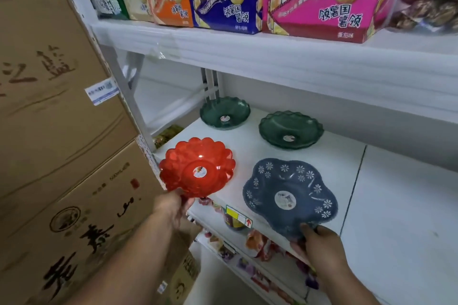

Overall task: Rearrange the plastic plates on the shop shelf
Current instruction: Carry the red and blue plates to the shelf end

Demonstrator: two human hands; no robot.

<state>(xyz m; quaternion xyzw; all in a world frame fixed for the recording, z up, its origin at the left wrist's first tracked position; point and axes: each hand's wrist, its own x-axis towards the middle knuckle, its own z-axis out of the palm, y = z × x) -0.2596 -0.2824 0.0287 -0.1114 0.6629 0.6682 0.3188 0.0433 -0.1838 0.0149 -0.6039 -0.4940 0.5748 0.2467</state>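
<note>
red plate pinched in left hand, blue plate gripped by right hand

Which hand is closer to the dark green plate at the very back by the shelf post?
Left. The left hand, gripping the red scalloped plastic plate, sits below the back-left dark green plastic plate; the right hand, holding the blue flowered plate, is farther right.

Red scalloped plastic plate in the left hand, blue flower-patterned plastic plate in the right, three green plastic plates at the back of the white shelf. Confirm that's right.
Not quite. The head view shows two green scalloped plastic plates at the back of the white shelf, not three. The rest holds: the left hand grips the red scalloped plastic plate, and the right hand grips the blue flower-patterned plastic plate.
</note>
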